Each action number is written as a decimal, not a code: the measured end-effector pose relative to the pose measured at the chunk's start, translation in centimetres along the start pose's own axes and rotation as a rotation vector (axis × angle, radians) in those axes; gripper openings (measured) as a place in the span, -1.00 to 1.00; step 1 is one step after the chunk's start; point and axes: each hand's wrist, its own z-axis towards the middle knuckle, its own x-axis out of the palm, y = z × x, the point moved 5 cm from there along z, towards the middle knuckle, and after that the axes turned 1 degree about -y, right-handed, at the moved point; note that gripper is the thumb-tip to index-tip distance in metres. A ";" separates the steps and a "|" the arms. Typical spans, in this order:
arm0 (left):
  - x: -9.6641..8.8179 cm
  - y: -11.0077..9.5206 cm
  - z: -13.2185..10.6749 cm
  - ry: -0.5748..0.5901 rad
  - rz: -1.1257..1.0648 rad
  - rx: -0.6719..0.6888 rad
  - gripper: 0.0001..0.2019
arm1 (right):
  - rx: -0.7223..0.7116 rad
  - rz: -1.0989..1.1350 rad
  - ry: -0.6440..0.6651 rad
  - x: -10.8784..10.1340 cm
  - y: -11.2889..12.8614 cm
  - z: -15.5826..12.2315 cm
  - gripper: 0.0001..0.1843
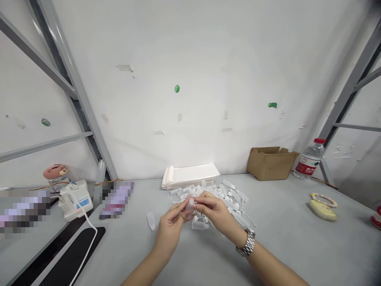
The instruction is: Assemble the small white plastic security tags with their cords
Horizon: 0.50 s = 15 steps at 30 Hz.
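Now: L hand (169, 229), R hand (216, 212) with fingers closed on small plastic bottle (189, 207); loose bottle parts (229, 198) at 12 o'clock.

A small translucent plastic dropper bottle (189, 208) sits tilted in the two-handed grip (193, 210), its whitish tip pointing up and its body partly hidden. Just below the grip lies a capped white bottle (200, 225) on its side. Beyond the grip spreads a loose heap of similar bottles, caps and nozzles (211, 194), while a lone frosted bottle (151, 221) lies well left of it
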 end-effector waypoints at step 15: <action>-5.1 -1.5 2.7 -0.444 -0.200 0.077 -0.66 | 0.024 -0.563 -0.054 -0.8 -4.4 0.9 -0.84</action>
